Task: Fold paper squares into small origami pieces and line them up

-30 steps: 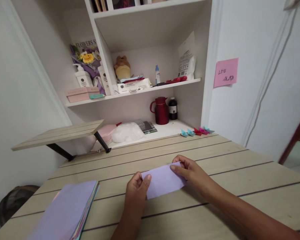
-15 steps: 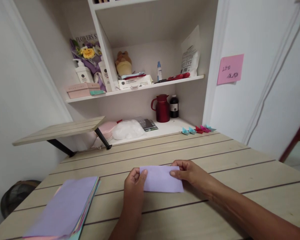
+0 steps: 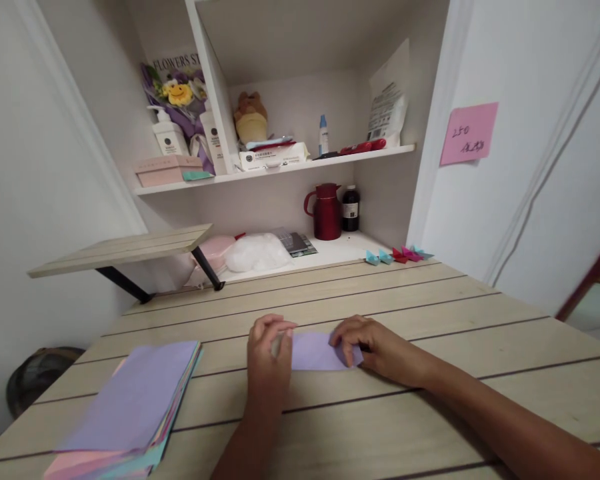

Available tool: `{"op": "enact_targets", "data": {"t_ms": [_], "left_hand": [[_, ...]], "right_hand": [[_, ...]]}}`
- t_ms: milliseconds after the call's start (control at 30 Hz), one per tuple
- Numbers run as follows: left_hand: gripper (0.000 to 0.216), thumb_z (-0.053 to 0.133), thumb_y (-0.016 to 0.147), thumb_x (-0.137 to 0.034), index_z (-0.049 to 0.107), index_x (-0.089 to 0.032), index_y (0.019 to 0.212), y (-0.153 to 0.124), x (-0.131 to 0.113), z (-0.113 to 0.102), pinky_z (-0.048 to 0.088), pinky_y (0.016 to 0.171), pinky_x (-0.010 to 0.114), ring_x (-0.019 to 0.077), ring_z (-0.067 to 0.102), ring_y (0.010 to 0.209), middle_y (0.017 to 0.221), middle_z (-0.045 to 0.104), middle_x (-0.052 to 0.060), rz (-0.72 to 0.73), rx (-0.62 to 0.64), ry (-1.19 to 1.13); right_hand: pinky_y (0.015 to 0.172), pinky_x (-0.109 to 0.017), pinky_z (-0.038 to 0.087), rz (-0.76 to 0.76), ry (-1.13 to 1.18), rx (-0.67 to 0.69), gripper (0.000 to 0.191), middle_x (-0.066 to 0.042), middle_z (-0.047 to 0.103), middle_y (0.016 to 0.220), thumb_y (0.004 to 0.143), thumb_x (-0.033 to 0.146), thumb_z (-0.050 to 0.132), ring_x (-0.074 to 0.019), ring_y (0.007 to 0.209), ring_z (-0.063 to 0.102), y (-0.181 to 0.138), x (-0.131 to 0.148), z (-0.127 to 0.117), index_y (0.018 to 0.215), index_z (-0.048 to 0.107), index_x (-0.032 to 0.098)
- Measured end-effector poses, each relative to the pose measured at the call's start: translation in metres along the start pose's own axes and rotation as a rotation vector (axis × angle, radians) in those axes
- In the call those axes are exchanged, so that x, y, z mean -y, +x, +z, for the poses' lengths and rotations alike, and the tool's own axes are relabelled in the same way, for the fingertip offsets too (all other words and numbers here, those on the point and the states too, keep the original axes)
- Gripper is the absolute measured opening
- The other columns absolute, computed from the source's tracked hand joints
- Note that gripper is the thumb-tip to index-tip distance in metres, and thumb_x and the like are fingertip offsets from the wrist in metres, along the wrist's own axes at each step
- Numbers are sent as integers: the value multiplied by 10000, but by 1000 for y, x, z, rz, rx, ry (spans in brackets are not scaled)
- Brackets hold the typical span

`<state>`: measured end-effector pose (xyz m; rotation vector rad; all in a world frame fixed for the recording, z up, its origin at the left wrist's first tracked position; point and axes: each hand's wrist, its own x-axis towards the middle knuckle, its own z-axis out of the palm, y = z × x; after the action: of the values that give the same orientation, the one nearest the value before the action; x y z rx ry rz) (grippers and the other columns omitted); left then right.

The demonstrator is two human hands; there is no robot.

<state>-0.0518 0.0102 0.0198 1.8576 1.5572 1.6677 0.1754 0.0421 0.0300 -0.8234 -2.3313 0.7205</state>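
A folded strip of light purple paper [image 3: 316, 351] lies on the wooden table between my two hands. My left hand [image 3: 270, 350] is at its left end, the thumb along the paper's edge and the fingers loosely curved with a gap to the thumb. Over the right end curl the fingers of my right hand [image 3: 373, 348], gripping the paper there; a small corner shows past the fingertips. To the left rests a stack of coloured paper sheets [image 3: 130, 397], a purple one on top.
Several small folded paper pieces [image 3: 399, 255] line the table's back right edge. A raised wooden shelf [image 3: 125, 248] on black legs stands at the back left. Behind, white shelves hold a red jug [image 3: 327, 212], a dark bottle [image 3: 350, 209] and a white bag [image 3: 259, 252].
My left thumb has come off the paper's face and the left fingers have loosened. My right fingers have moved over the front of the paper's right end. The view has shifted slightly.
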Motion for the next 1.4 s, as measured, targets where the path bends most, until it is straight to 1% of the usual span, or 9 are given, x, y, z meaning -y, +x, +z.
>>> {"op": "enact_targets", "data": {"t_ms": [167, 267, 367, 567, 833, 1000, 1067, 1233, 1400], "left_hand": [[361, 570, 774, -56, 742, -345, 907, -11, -4, 10, 300, 1013, 504, 247, 542, 1099, 1138, 657, 21, 245, 347, 293], [403, 575, 797, -57, 730, -398, 945, -14, -2, 11, 209, 1063, 544, 213, 590, 1023, 1058, 697, -3, 255, 527, 326], [414, 573, 814, -72, 719, -427, 969, -13, -1, 10, 195, 1069, 552, 200, 602, 1002, 1053, 698, -9, 230, 613, 337], [449, 546, 817, -58, 711, -438, 989, -12, -7, 5, 192, 1066, 556, 209, 581, 1040, 1098, 683, 9, 221, 653, 354], [417, 531, 813, -73, 720, -402, 987, -15, -11, 7, 211, 1060, 536, 225, 569, 1064, 1115, 680, 12, 177, 643, 333], [478, 544, 798, -96, 633, -372, 1178, -13, -12, 7, 298, 1020, 474, 236, 559, 1050, 1118, 673, 28, 188, 647, 351], [491, 519, 808, -87, 637, -397, 1169, -13, -11, 6, 316, 1004, 457, 230, 557, 1048, 1144, 658, 27, 226, 667, 370], [470, 524, 788, -54, 711, -412, 1028, -12, -5, 5, 334, 976, 494, 249, 570, 1054, 1187, 654, 42, 310, 693, 401], [506, 523, 756, -18, 709, -391, 1041, -11, -7, 4, 304, 998, 537, 265, 571, 1083, 1198, 657, 66, 357, 717, 431]], "right_hand": [[921, -323, 409, -3, 38, 74, 376, 4, 711, 942, 564, -61, 422, -174, 957, 622, -1, 1, -6, 660, 653, 219], [917, -332, 411, 9, 23, 92, 407, 9, 710, 951, 627, -39, 457, -178, 955, 610, -2, 1, -10, 807, 687, 244], [907, -345, 420, 40, 5, 95, 385, 2, 706, 974, 693, 19, 530, -193, 967, 600, -3, -3, -13, 947, 684, 263], [881, -359, 434, 123, 2, 30, 139, -25, 698, 985, 816, 275, 617, -219, 956, 592, -2, -11, -11, 929, 697, 258], [821, -363, 415, 249, -161, -142, 141, -35, 683, 932, 811, 365, 637, -218, 883, 574, 3, -19, 10, 842, 670, 232], [788, -359, 374, 297, -349, -169, 200, -28, 655, 929, 757, 420, 690, -226, 889, 553, 9, -19, 20, 849, 646, 248], [775, -359, 363, 310, -404, -179, 230, -35, 649, 949, 746, 435, 696, -234, 899, 550, 11, -19, 20, 874, 641, 252], [801, -382, 360, 409, -465, -234, 297, -43, 635, 1078, 729, 387, 706, -266, 1002, 555, 6, -30, 2, 996, 631, 282], [824, -405, 365, 507, -478, -290, 160, -64, 655, 1044, 815, 291, 589, -280, 1021, 559, -4, -42, -20, 947, 668, 250]]}}
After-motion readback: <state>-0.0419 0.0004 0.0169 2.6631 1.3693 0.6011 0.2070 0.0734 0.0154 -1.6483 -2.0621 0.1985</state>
